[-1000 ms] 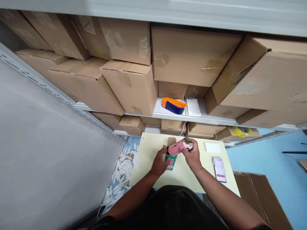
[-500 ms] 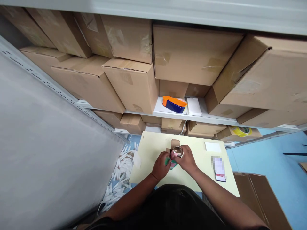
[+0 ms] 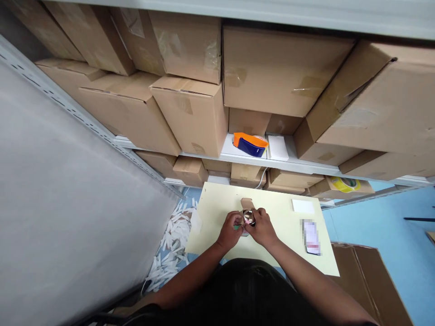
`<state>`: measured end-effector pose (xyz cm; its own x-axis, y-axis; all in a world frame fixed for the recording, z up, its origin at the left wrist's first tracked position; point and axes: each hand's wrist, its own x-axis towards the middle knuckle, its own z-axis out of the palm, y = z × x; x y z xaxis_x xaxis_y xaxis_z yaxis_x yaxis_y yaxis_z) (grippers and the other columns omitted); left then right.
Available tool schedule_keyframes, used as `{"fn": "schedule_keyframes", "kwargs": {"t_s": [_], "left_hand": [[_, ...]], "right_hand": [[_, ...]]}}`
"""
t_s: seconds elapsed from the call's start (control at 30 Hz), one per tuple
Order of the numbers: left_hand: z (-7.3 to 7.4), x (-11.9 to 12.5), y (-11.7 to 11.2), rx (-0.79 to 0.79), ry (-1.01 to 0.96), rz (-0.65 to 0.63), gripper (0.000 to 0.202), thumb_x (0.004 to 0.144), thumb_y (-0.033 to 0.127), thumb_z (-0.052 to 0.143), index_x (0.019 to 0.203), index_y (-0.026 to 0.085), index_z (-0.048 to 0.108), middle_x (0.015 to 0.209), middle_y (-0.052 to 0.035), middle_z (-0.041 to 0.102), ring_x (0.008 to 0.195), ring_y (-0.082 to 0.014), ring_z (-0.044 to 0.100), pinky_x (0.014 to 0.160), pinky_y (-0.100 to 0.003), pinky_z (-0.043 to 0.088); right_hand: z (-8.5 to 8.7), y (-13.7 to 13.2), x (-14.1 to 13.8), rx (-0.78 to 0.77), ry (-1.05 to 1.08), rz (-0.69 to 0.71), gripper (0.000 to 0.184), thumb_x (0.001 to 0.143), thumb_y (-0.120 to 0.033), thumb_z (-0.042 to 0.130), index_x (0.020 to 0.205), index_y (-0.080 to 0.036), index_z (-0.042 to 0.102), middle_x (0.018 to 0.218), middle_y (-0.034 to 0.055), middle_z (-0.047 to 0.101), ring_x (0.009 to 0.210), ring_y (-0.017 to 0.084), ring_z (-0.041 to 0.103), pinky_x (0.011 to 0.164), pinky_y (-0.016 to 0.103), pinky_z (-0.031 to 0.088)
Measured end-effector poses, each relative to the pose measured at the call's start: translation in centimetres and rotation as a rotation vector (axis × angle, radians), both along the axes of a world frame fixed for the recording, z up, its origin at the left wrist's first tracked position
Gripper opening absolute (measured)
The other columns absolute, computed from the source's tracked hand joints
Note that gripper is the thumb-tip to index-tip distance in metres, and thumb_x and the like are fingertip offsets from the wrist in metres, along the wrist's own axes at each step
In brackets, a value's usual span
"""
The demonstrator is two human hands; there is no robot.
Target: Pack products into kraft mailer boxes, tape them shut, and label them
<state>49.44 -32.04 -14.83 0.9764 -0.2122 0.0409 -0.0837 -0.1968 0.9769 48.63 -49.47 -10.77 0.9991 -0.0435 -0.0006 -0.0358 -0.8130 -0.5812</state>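
Stacked cardboard boxes (image 3: 190, 113) fill the shelves ahead of you, with an orange and blue tape dispenser (image 3: 249, 144) on the shelf ledge. Below sits the pale yellow table (image 3: 217, 213), a phone (image 3: 311, 237) near its right edge. At the table's middle, your left hand (image 3: 230, 231) and right hand (image 3: 260, 227) close together around a small open-flapped carton (image 3: 248, 211), its metal-topped contents mostly hidden inside.

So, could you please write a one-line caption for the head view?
Both hands, left hand and right hand, hold a small carton with a pink item on a pale yellow table below stacked cardboard boxes.
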Motion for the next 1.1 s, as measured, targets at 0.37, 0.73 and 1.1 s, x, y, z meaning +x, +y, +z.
{"fn": "schedule_keyframes", "kwargs": {"t_s": [0.37, 0.73, 1.1], "left_hand": [[0.0, -0.8, 1.0, 0.033, 0.086, 0.034, 0.035, 0.077, 0.009, 0.066, 0.109, 0.021, 0.060, 0.137, -0.0080, 0.056, 0.110, -0.0196, 0.065, 0.098, -0.039, 0.055], [3.5, -1.9, 2.1, 0.207, -0.212, -0.099, 0.042, 0.087, 0.013, 0.060, 0.127, 0.024, 0.057, 0.129, -0.0095, 0.060, 0.122, -0.0238, 0.059, 0.104, -0.043, 0.052], [3.2, 2.2, 1.9, 0.225, 0.075, -0.032, 0.048, 0.080, 0.012, 0.059, 0.127, 0.021, 0.059, 0.128, -0.0112, 0.064, 0.110, -0.0241, 0.064, 0.093, -0.041, 0.055]], "right_hand": [[-0.6, -1.4, -1.6, 0.421, -0.020, -0.074, 0.056, 0.078, -0.034, 0.072, 0.131, -0.024, 0.057, 0.126, 0.0108, 0.057, 0.109, 0.026, 0.063, 0.095, 0.044, 0.055], [-0.8, -1.1, -4.4, 0.589, -0.037, -0.031, 0.037, 0.083, -0.029, 0.068, 0.119, -0.025, 0.061, 0.109, 0.0077, 0.071, 0.101, 0.024, 0.068, 0.096, 0.046, 0.056], [-0.6, -1.1, -5.4, 0.044, -0.222, 0.400, 0.039, 0.087, -0.008, 0.057, 0.117, -0.027, 0.073, 0.120, 0.0101, 0.068, 0.110, 0.029, 0.062, 0.097, 0.048, 0.055]]}}
